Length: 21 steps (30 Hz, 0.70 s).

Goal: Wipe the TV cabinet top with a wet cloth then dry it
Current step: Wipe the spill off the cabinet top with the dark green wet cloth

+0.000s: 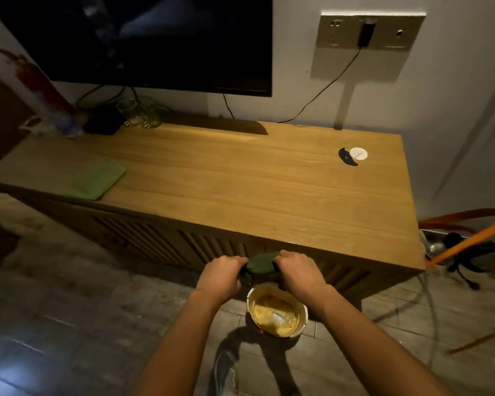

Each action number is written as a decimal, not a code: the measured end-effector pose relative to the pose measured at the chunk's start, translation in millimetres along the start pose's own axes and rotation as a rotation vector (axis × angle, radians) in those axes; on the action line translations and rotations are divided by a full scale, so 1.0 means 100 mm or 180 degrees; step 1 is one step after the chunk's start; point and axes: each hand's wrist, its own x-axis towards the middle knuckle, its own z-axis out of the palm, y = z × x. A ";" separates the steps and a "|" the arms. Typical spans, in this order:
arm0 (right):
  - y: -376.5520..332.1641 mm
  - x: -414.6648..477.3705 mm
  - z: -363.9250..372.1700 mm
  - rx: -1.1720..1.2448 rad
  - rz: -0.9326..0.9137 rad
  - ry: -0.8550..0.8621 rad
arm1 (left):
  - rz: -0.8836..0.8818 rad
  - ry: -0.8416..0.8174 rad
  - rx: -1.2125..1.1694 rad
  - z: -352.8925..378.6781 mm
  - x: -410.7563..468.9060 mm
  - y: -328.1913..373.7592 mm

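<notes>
Wooden TV cabinet point(240, 178) w/ light-green cloth point(97, 178) lying flat on its top, near front-left edge; yellow bucket point(277, 312) on floor just in front of cabinet; above bucket, left hand point(222, 274) & right hand point(297, 271) both clenched around dark-green cloth point(262, 262).

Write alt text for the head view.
Both hands, left hand and right hand, grip a bunched dark green cloth above a round yellow bucket. Beyond, a folded light green cloth lies on the wooden TV cabinet top.
</notes>
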 end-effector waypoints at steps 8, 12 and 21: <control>-0.71 1.28 -0.39 0.0025 -0.0358 0.0415 | -0.0103 0.0471 0.0113 -0.70 0.41 -1.28; -0.98 2.21 -0.45 0.0062 -0.0463 0.0454 | -0.0052 0.0736 -0.0056 -0.86 0.88 -2.08; -0.81 3.16 -0.13 -0.0288 -0.0797 0.0158 | -0.0018 0.0686 -0.0482 -0.15 1.37 -2.57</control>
